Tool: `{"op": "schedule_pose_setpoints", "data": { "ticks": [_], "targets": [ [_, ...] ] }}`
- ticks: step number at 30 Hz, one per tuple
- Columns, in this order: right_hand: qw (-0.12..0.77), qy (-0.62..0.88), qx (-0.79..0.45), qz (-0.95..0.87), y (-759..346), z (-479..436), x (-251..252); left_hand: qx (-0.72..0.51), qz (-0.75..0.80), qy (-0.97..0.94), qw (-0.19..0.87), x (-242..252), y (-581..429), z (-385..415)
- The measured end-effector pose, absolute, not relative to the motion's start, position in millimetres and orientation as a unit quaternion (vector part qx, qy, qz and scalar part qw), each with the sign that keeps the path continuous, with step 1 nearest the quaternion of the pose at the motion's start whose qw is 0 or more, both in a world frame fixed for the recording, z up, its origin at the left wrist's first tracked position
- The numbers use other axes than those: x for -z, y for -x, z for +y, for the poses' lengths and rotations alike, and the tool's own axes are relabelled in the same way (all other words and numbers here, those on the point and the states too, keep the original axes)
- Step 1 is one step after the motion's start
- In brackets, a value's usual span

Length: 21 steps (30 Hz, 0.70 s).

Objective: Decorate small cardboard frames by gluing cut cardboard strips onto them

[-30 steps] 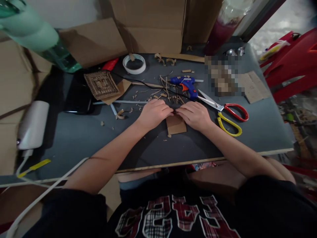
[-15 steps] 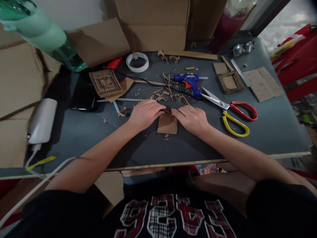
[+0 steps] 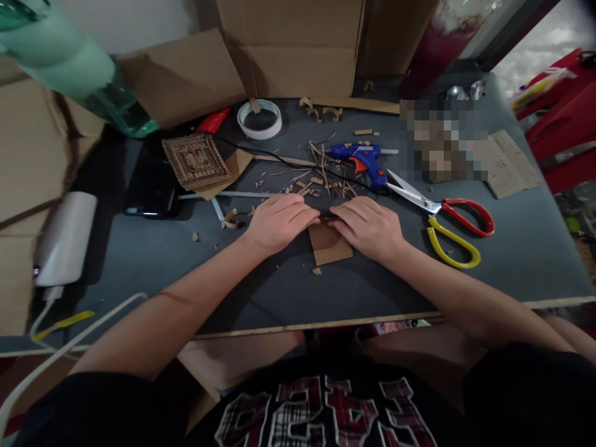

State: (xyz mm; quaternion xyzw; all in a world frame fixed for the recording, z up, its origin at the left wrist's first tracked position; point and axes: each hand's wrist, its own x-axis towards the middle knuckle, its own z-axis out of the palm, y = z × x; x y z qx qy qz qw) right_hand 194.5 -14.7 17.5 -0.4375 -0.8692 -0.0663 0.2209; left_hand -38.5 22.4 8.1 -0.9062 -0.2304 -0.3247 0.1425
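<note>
A small flat cardboard square lies on the dark table, its far edge under my fingertips. Along that edge runs a thin, dark corrugated cardboard strip, mostly covered by my fingers. My left hand is closed, pinching the strip's left end. From the other side, my right hand has its fingers bent and pressed on the strip's right end. Just beyond my hands lies a scatter of cardboard scraps. The blue glue gun and the scissors with red and yellow handles lie to the right.
A woven-looking cardboard square, a black phone and a white power bank are on the left. White tape lies behind. A green bottle stands back left; corrugated cardboard lies right.
The small cardboard square has turned slightly and sits further right in view. Both hands stay at its far edge. The camera view has shifted a little, and a blurred patch covers the right-hand pieces.
</note>
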Motion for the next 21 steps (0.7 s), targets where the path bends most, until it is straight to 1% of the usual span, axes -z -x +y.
{"op": "schedule_pose_setpoints", "data": {
  "ticks": [4,8,14,18,21],
  "targets": [
    [0.248,0.407,0.062,-0.877,-198,-12,-18,0.377,-0.222,0.890,0.132,-7,40,21],
    [0.267,0.391,0.013,-0.881,-207,-10,-20,0.425,-0.191,0.878,0.110,-10,43,18],
    [0.275,0.375,-0.091,-0.881,-212,-5,-20,0.385,-0.179,0.896,0.132,-13,44,14],
    [0.267,0.370,-0.099,-0.884,-212,-4,-19,0.397,-0.190,0.891,0.109,-8,43,19],
    [0.269,0.341,-0.108,-0.895,-212,-4,-19,0.437,-0.206,0.870,0.101,-4,43,24]
  ]
}}
